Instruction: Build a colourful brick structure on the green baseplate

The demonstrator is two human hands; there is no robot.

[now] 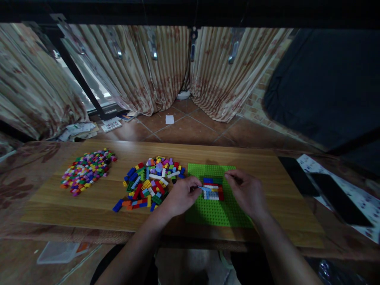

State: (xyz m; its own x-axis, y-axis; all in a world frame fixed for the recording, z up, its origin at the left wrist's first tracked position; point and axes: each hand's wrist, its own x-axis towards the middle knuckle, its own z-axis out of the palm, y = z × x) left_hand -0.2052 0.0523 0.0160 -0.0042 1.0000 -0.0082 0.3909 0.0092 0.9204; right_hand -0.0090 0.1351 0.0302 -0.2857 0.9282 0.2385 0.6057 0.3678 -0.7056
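A green studded baseplate (202, 215) lies on the board before me. On its middle sits a small block of toy bricks (213, 194) in white, red, blue, orange and green. Between the thumb and fingers of my left hand (185, 196) is a light blue brick (204, 189), long and thin, reaching over the left side of the built block. My right hand (245, 192) hovers over the plate's right part, thumb and fingertips pinched together; whether something small is in them is hidden. Left of my left hand spreads a pile of larger loose bricks (147, 185).
A heap of small bricks (87, 170) covers the left of the wooden board (97, 209). Dark flat devices (341, 198) and a printed sheet (363, 202) lie right. Beyond the board are tiled floor (190, 128) and curtains (166, 71); a clear plastic box (57, 252) lies lower left.
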